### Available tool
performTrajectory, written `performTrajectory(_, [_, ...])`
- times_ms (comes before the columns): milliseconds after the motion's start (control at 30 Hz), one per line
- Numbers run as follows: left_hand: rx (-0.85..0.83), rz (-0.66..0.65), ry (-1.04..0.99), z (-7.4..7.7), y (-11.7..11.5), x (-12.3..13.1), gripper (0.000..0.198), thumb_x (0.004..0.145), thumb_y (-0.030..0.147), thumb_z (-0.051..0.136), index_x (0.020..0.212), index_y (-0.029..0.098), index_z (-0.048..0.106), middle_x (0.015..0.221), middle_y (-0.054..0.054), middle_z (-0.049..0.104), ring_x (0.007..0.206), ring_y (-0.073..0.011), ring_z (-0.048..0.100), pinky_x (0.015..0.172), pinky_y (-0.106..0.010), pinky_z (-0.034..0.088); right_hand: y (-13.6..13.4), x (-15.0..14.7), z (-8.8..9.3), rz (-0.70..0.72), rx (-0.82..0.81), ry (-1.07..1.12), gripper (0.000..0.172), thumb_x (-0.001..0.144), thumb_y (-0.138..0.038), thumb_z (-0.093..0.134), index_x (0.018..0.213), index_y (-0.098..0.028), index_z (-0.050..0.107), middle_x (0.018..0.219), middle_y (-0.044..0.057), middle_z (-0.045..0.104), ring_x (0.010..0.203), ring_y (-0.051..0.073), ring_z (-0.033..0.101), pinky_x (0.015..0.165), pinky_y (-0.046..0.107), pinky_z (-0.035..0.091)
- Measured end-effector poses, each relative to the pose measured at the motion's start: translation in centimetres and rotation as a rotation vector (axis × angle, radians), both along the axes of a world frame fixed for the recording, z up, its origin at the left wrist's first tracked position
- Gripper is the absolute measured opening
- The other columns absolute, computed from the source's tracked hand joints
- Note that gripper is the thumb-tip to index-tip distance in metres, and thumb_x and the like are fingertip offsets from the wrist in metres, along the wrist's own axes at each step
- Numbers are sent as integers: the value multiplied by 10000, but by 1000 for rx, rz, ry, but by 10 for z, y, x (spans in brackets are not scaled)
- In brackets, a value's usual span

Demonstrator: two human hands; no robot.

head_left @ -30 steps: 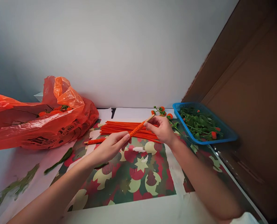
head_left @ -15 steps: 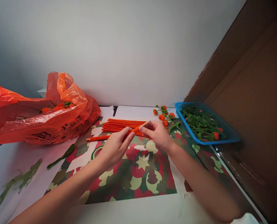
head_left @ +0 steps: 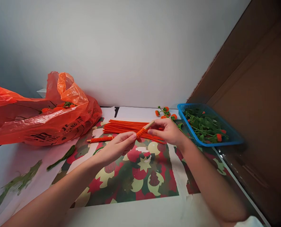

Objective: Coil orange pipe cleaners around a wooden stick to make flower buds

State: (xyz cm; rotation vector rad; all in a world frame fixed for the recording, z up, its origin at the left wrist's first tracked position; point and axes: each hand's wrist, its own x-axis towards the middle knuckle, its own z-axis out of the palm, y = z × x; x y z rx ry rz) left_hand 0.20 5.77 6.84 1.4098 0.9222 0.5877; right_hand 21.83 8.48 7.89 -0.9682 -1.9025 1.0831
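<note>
A thin wooden stick [head_left: 150, 124] with orange pipe cleaner [head_left: 141, 132] coiled round it slants up to the right between my hands, its upper end bare. My left hand [head_left: 121, 143] pinches the coiled part, thumb on top. Around the bare upper part close the thumb and fingers of my right hand [head_left: 171, 130]. Behind them lies a bundle of straight orange pipe cleaners [head_left: 123, 126]. Another stick wrapped in orange [head_left: 100, 139] rests on the table left of my left hand. A roll of green tape is mostly hidden under my left wrist.
An orange plastic bag [head_left: 60, 126] holding orange flowers stands at left. At right is a blue basket [head_left: 192, 130] of green stems and leaves. Orange pipe-cleaner flowers [head_left: 165, 112] lie beside it. Green pieces [head_left: 62, 157] lie front left, and a cardboard panel [head_left: 254, 78] rises at right.
My left hand has shifted slightly down the coil, uncovering more orange. My right hand has moved right and its fingers have opened out a little around the stick.
</note>
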Motion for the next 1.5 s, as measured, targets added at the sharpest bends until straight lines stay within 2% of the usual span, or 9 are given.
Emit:
performTrajectory(233, [-118,-20,-92,-6,4,-3,345,876,477,472,722,195,347,625,67,259,510,-69,196,457,-208,171,0,-1,0,-15,-16,7,178,777,-301,643,863,-164,717,696,13,617,622,113,522,563,243,433])
performTrajectory(467, [-65,-21,-68,-4,4,-1,370,871,500,458,699,192,348,603,69,276,498,-69,195,451,-210,172,1,-2,-2,3,-41,42,183,767,-308,650,854,-160,715,713,15,615,607,107,514,552,241,428])
performTrajectory(633, [48,76,4,-6,4,0,303,850,484,509,811,193,429,640,62,374,529,-73,320,472,-193,252,1,0,0,-19,-12,2,180,775,-311,648,848,-162,717,682,7,607,601,105,504,549,238,411])
performTrajectory(833, [62,88,7,-6,4,-1,350,830,465,559,717,191,372,562,82,376,492,-59,316,451,-179,244,0,1,3,-29,26,13,146,779,-276,640,835,-164,714,716,13,624,642,116,530,571,243,420])
performTrajectory(1033, [-191,-103,-164,-10,7,-8,372,856,477,529,701,195,342,517,91,336,447,-45,214,420,-171,182,7,-4,-13,80,-71,239,155,723,-298,705,807,-168,714,731,15,651,663,121,574,602,249,470])
performTrajectory(1133, [-326,-229,-199,-13,10,-13,369,864,464,528,701,199,328,503,98,299,433,-42,161,404,-168,154,8,0,-13,172,-84,179,175,729,-306,709,844,-176,727,787,35,675,672,125,586,600,249,472])
performTrajectory(1200, [-336,-309,-174,-11,10,-15,359,858,456,538,702,200,340,487,100,292,420,-42,162,395,-171,150,8,6,-8,204,-77,81,154,744,-287,695,838,-171,732,751,33,670,628,115,565,561,238,446])
performTrajectory(1367, [-96,-330,106,1,9,-16,344,863,461,519,698,195,376,542,70,383,445,-55,250,406,-190,189,2,19,14,130,25,-238,123,792,-237,631,755,-158,718,716,30,667,637,121,553,559,241,397])
performTrajectory(1500, [239,-221,436,2,12,-20,378,852,482,503,654,192,362,581,57,358,508,-82,289,448,-210,238,-7,14,22,6,299,-470,129,794,-206,637,682,-177,692,677,2,667,639,118,537,654,277,366])
